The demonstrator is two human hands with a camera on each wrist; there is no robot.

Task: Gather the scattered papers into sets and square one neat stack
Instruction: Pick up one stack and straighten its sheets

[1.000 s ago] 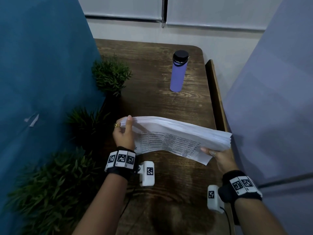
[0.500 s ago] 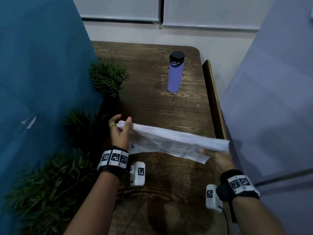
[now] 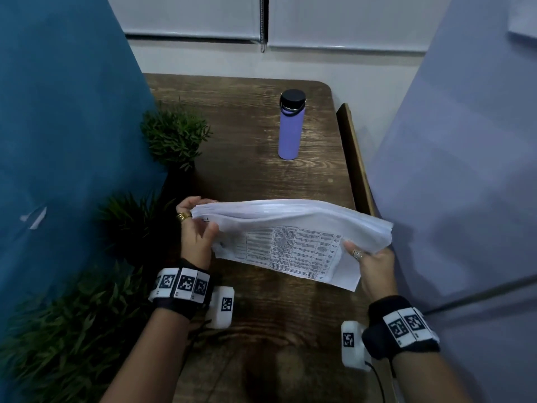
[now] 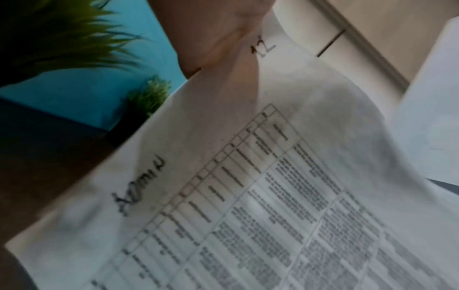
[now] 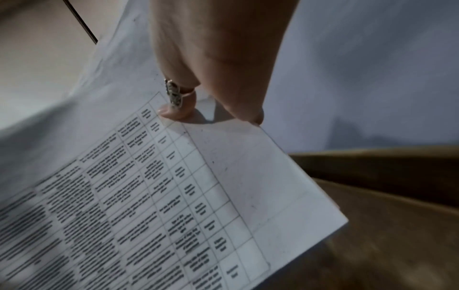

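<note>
Both hands hold one thick stack of papers (image 3: 290, 228) up off the wooden tabletop (image 3: 247, 175), its long edge running left to right in front of the person. The left hand (image 3: 196, 234) grips the left end, fingers curled over the top edge and thumb against the near face. The right hand (image 3: 370, 261) pinches the right end, thumb on the near side and fingers behind the stack. The stack tilts, its upper edge leaning away from the person, and the sheet facing them carries a printed table. In the left wrist view that sheet (image 4: 248, 196) also shows handwriting near its top, too blurred to read with confidence. In the right wrist view a ringed finger of the right hand (image 5: 211, 68) presses on the printed sheet near its corner. A purple bottle (image 3: 290, 126) with a black cap stands upright farther back on the tabletop, well apart from the stack. Green plants (image 3: 174, 135) line the left edge beside a blue panel (image 3: 58, 141).
</note>
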